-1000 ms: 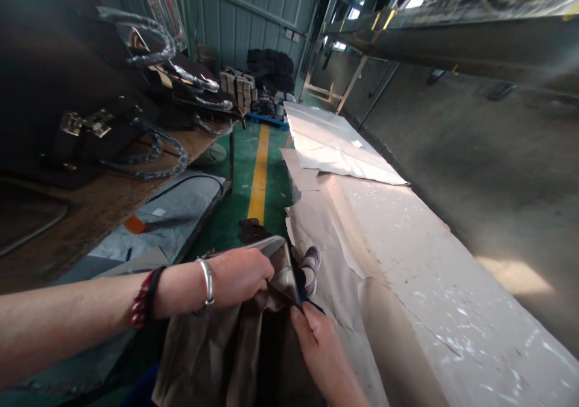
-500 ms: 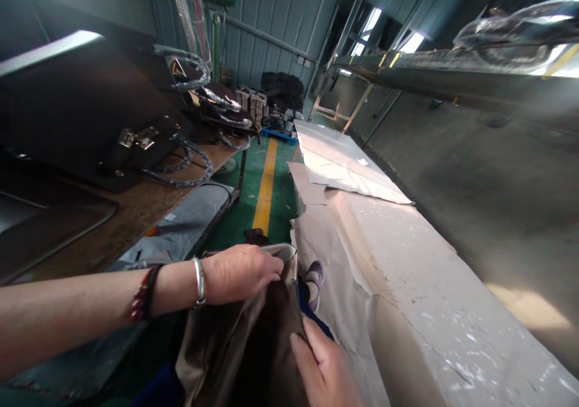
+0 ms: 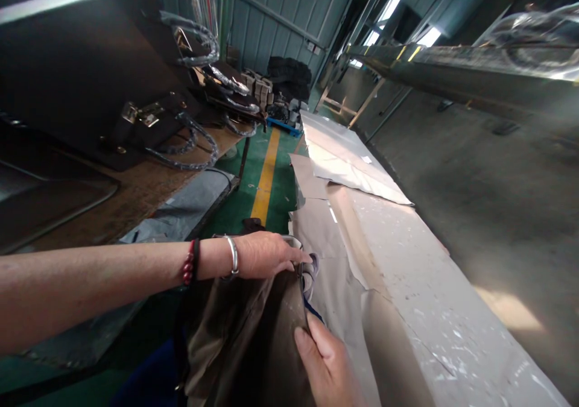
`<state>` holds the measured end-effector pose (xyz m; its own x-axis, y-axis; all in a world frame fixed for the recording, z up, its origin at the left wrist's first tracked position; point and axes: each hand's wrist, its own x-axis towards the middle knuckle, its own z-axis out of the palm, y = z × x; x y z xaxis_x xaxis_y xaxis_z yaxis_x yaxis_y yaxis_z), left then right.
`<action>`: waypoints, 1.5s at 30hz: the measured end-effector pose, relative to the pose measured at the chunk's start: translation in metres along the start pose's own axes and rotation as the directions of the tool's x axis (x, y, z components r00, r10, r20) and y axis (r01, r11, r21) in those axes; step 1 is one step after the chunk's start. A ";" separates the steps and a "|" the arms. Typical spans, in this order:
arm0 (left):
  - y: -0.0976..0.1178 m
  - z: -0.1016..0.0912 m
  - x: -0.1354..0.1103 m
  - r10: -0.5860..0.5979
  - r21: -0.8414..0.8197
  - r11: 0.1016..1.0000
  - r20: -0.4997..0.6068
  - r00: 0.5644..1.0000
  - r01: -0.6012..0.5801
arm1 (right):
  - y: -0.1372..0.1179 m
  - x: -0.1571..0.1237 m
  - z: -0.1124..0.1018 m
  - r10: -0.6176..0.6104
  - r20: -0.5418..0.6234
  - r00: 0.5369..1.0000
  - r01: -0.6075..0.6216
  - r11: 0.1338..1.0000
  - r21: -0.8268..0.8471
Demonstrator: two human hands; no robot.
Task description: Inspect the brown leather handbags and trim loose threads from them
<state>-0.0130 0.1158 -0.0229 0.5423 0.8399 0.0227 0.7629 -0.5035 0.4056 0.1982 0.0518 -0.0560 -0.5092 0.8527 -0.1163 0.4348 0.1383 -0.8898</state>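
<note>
An open bag (image 3: 266, 347) with a dark brown, shiny lining gapes upward in front of me. My left hand (image 3: 266, 254), with a silver bangle and a red bead bracelet at the wrist, reaches across to the bag's far right corner. Its thumb and index finger are closed over the rim there, the index finger pointing right. On the near right side, my right hand (image 3: 328, 362) grips the rim, thumb on the lining and fingers on the outer face. The bag's lower part is out of view.
Dark handbags (image 3: 90, 75) with plastic-wrapped handles lie on a wooden table (image 3: 104, 214) at left. A paper-covered bench (image 3: 407, 292) runs along the right. A shoe (image 3: 310, 274) shows beyond the bag. Green floor with a yellow line (image 3: 266, 178) lies ahead.
My left hand has slid right along the rim to the corner, its index finger now stretched past the edge. The right hand keeps its hold. The view has shifted slightly.
</note>
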 end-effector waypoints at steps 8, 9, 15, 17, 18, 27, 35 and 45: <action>0.003 -0.004 0.016 0.003 0.103 0.994 0.189 0.982 -0.023 | -0.001 0.002 -0.002 -0.013 0.015 1.000 0.013 0.999 0.037; 0.003 -0.004 0.018 0.003 0.100 0.995 0.191 0.982 -0.023 | -0.001 0.002 -0.003 -0.016 0.017 1.000 0.015 0.999 0.034; 0.003 -0.004 0.023 0.019 0.036 0.999 0.206 0.978 -0.027 | 0.000 0.002 -0.006 -0.016 0.059 0.998 0.015 1.000 0.023; 0.003 -0.005 0.023 0.029 0.033 0.999 0.219 0.975 -0.037 | 0.002 0.002 -0.009 -0.017 0.048 0.999 0.016 1.000 0.017; 0.003 -0.005 0.024 0.036 0.036 0.998 0.225 0.974 -0.045 | 0.003 0.002 -0.011 -0.013 0.049 0.999 0.012 1.000 0.014; 0.010 -0.023 0.021 -0.085 -0.021 0.995 0.315 0.945 0.097 | 0.000 0.010 -0.039 0.024 0.069 0.997 -0.008 0.974 -0.225; 0.027 -0.018 0.019 -0.164 -0.018 0.984 0.330 0.930 0.180 | 0.003 0.003 -0.066 0.056 0.124 0.991 -0.026 0.973 -0.231; 0.028 -0.011 0.031 -0.187 0.038 0.982 0.311 0.932 0.185 | 0.010 -0.036 -0.070 0.098 -0.129 0.987 -0.143 0.899 -0.414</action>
<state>0.0213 0.1298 -0.0002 0.4718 0.8139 -0.3390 0.8629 -0.3472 0.3673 0.2727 0.0577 -0.0303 -0.3643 0.9199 -0.1455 0.7714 0.2105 -0.6005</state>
